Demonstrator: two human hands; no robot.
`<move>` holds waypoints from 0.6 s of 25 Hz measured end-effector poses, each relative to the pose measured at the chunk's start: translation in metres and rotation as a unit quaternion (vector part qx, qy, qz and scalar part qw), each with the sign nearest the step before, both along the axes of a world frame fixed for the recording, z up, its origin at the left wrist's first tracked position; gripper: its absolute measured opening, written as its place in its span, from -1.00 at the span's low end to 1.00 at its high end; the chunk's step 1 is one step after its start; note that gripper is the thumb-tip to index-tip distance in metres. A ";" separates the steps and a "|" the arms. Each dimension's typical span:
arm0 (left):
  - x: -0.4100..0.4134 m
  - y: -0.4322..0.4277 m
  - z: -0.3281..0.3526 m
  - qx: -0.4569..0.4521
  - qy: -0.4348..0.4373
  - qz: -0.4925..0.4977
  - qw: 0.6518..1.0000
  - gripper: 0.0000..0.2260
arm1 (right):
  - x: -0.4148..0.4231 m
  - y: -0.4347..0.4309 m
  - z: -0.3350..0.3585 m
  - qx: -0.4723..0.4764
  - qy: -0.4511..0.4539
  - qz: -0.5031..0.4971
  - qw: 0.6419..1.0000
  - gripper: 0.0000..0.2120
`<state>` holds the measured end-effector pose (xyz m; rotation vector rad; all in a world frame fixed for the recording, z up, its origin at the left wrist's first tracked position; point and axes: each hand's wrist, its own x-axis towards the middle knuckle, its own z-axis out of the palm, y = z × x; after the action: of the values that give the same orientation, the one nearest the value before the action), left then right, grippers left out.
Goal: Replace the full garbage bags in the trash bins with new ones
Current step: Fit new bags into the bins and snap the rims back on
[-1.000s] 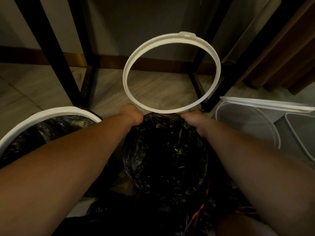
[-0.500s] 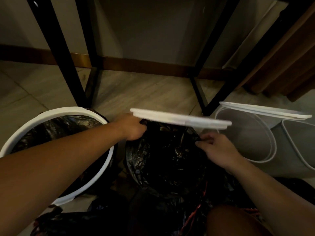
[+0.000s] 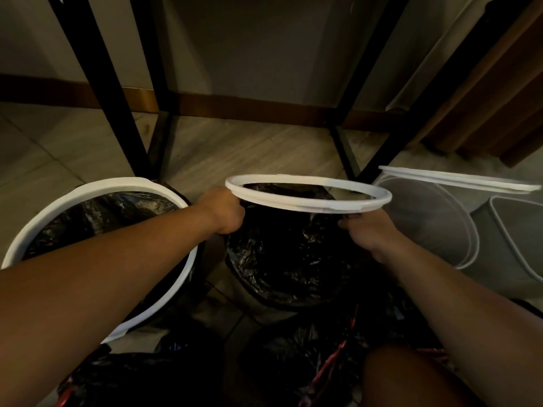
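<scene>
Ring [image 3: 293,204], white plastic, thin and round, was held nearly flat just above the centre black bag [image 3: 288,259], glossy and crumpled. Left hand [image 3: 223,212] gripped its left edge. Right hand [image 3: 367,233] curled beneath the right edge; what it gripped could not be told.

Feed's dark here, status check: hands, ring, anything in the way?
Left hand grips white ring at left edge. Right hand under right edge, grip unclear. Ring nearly level over black bag. No obstruction seen.
</scene>
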<state>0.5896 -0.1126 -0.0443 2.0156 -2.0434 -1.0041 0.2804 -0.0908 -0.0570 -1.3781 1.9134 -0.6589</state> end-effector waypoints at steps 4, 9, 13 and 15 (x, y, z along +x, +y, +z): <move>0.000 -0.004 0.010 -0.008 0.086 0.075 0.993 -0.84 | 0.003 -0.010 0.005 0.026 -0.085 -0.032 0.996 -0.88; 0.015 -0.012 0.027 0.166 0.329 0.176 0.913 -0.84 | -0.016 0.015 0.024 -0.018 -0.312 -0.163 0.936 -0.81; 0.030 -0.016 0.025 0.142 0.377 0.282 0.871 -0.84 | -0.021 0.038 0.046 0.037 -0.358 -0.194 0.913 -0.65; 0.033 -0.021 0.026 0.119 0.388 0.317 0.857 -0.74 | -0.016 0.044 0.051 0.022 -0.333 -0.181 0.925 -0.56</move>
<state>0.6227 -0.1335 -0.0178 1.7216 -0.8024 -1.5802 0.2639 -0.0465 -0.0058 -0.6350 1.5994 -1.0910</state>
